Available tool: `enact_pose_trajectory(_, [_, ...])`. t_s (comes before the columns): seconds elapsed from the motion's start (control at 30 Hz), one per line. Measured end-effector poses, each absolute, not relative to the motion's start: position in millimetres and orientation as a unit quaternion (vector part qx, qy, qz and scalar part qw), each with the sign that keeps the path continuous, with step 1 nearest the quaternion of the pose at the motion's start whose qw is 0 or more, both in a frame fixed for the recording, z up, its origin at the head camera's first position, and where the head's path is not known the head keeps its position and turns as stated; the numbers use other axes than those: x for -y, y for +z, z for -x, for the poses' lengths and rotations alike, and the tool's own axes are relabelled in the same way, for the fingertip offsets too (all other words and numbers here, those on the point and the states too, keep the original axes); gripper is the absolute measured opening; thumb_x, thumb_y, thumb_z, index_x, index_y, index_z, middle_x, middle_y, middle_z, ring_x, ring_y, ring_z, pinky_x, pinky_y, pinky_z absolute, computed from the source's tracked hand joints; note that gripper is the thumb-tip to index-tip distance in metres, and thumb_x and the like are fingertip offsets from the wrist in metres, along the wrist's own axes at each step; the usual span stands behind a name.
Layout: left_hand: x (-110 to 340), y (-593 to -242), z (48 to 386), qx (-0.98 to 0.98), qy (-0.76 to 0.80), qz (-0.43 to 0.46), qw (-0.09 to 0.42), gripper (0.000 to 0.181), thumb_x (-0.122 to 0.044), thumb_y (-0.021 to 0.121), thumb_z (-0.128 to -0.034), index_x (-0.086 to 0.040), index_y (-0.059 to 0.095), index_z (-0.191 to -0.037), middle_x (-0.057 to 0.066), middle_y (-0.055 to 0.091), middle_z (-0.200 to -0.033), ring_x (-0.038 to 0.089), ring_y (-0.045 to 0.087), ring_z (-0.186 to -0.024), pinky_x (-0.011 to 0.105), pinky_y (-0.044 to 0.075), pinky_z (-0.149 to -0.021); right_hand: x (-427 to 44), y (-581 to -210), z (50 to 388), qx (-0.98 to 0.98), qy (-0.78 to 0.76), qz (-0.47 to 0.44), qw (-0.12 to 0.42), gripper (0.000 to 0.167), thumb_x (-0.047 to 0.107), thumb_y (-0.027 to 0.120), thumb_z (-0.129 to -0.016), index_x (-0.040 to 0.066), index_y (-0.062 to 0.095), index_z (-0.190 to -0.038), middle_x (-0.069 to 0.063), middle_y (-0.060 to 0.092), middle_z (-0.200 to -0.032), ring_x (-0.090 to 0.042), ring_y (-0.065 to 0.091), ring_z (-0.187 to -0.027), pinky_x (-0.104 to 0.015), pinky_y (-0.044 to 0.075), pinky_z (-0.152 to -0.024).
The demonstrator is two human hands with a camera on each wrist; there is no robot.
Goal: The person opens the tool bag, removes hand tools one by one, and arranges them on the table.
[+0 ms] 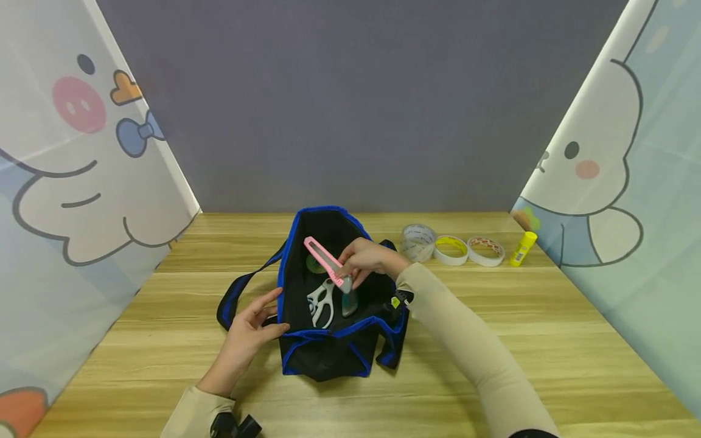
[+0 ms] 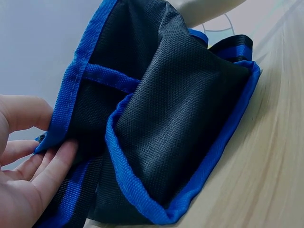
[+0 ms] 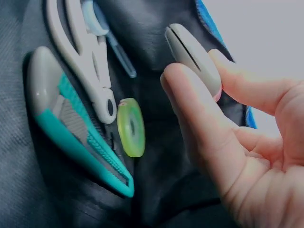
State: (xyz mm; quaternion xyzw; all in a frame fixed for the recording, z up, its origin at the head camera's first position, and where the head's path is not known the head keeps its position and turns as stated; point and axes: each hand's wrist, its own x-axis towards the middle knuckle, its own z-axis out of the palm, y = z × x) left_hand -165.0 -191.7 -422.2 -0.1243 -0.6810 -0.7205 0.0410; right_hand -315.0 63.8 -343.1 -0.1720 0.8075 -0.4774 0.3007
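A black tool bag with blue trim (image 1: 323, 359) sits on the table with its top wide apart. My left hand (image 1: 249, 331) pinches the blue edge (image 2: 71, 97) of the bag on its left side. Over the opening, my right hand (image 1: 366, 258) holds a pink utility knife (image 1: 324, 260) between thumb and fingers; its grey end (image 3: 197, 59) shows in the right wrist view. Inside the bag lie white-handled scissors (image 3: 78, 57), a teal and grey utility knife (image 3: 78, 133) and a small green tape roll (image 3: 131, 127). A thin bluish object (image 3: 114, 42) is partly hidden behind the scissors.
To the right of the bag stand a clear tape roll (image 1: 418, 234), a yellow-lined tape roll (image 1: 451, 258), a third tape roll (image 1: 501, 260) and a yellow glue stick (image 1: 523, 249). A strap (image 1: 234, 298) loops out at the bag's left. A grey panel (image 1: 356, 109) rises behind the table.
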Motion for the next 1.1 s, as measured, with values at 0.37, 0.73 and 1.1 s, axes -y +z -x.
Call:
enact_pose_trajectory(0.37, [191.7,-420.9,164.0,0.685,-0.718,0.118,0.040,0.069,0.019,0.066,-0.0788,0.014,0.040,-0.143,0.017,0.051,-0.129,0.012,0.062,-0.103,0.025,0.057,-0.078,-84.5,-325.1,300.6,-0.782,-0.511,0.221,0.280,0.027,-0.003,0.068,-0.089,-0.013,0.061,-0.113,-0.012,0.065,-0.078,-0.014,0.062,-0.055,-0.031,0.059,-0.057])
enact_pose_trajectory(0.73, [192.6,-422.4,164.3,0.680,-0.721,0.124,0.040,0.070,0.018,0.066,-0.0792,0.015,0.040,-0.144,0.011,0.057,-0.123,0.012,0.063,-0.103,0.025,0.057,-0.078,-102.4,-321.3,289.1,-0.768,-0.532,0.246,0.258,0.026,-0.002,0.068,-0.088,-0.012,0.061,-0.111,-0.008,0.066,-0.074,-0.016,0.064,-0.057,-0.043,0.060,-0.062])
enact_pose_trajectory(1.1, [191.6,-422.7,165.0,0.679,-0.723,0.122,0.042,0.069,0.019,0.066,-0.0790,0.014,0.041,-0.143,0.005,0.053,-0.128,0.010,0.062,-0.104,0.025,0.057,-0.079,-131.4,-318.8,274.8,-0.760,-0.569,0.241,0.204,0.028,-0.005,0.067,-0.088,-0.014,0.060,-0.113,-0.009,0.066,-0.078,-0.016,0.065,-0.059,-0.037,0.060,-0.059])
